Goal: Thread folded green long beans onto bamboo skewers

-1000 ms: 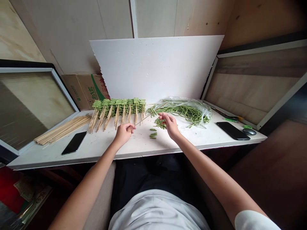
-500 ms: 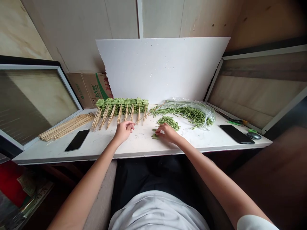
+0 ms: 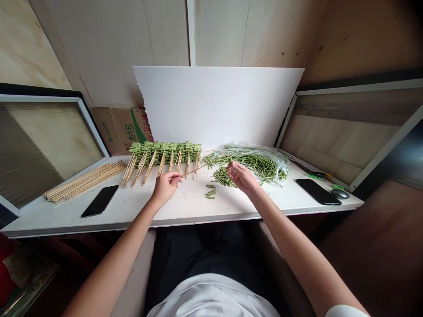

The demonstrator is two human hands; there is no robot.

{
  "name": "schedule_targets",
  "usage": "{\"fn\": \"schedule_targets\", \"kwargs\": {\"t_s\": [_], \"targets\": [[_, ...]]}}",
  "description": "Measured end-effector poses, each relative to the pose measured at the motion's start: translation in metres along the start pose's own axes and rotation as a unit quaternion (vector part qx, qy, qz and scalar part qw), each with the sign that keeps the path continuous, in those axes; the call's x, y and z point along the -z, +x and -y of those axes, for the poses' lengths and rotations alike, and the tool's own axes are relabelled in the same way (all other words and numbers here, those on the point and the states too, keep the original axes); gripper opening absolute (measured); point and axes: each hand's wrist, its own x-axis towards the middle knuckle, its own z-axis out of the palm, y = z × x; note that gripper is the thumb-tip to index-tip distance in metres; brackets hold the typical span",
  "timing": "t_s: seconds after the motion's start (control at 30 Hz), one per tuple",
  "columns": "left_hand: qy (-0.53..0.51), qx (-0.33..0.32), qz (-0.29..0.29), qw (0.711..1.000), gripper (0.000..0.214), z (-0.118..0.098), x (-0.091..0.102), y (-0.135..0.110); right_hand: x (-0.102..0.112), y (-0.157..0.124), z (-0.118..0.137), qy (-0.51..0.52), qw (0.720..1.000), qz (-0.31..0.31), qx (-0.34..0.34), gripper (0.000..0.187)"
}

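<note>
My left hand (image 3: 168, 186) is closed around a thin bamboo skewer (image 3: 189, 175), which points right and away from me. Raised over the pile of cut green bean pieces (image 3: 222, 177), my right hand (image 3: 243, 177) pinches a small green bean piece at its fingertips, mostly hidden by the fingers. A few loose bean pieces (image 3: 210, 192) lie in front of the pile. Behind my left hand, skewered bean pieces (image 3: 165, 152) are stacked in a row, their bare sticks fanned towards me.
Bare skewers (image 3: 84, 181) lie at the left by a phone (image 3: 99, 201). Long green beans (image 3: 261, 165) fill a clear plastic bag at the back right. Another phone (image 3: 317, 191), a mouse (image 3: 340, 193) and scissors (image 3: 315, 176) are at the right. A white board (image 3: 218, 105) stands behind.
My right hand has risen from the loose bean pieces at the front and moved away from me to the right. My left hand keeps its hold on the skewer. The view has shifted slightly.
</note>
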Motion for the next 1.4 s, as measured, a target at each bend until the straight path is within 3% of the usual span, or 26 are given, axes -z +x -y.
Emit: {"fn": "schedule_targets", "kwargs": {"t_s": [0.27, 1.0, 1.4], "targets": [[0.029, -0.017, -0.001, 0.999, 0.022, 0.003, -0.001, -0.001, 0.000, 0.001, 0.009, 0.069, 0.997, -0.033, -0.004, 0.032], [0.052, -0.005, -0.001, 0.999, 0.022, 0.007, -0.006, -0.004, -0.005, -0.002, 0.008, 0.128, 0.991, -0.025, -0.017, 0.027], [0.117, -0.060, -0.049, 0.990, 0.024, -0.007, -0.003, -0.008, -0.002, -0.001, 0.006, 0.082, 0.996, -0.035, 0.024, 0.029]]}}
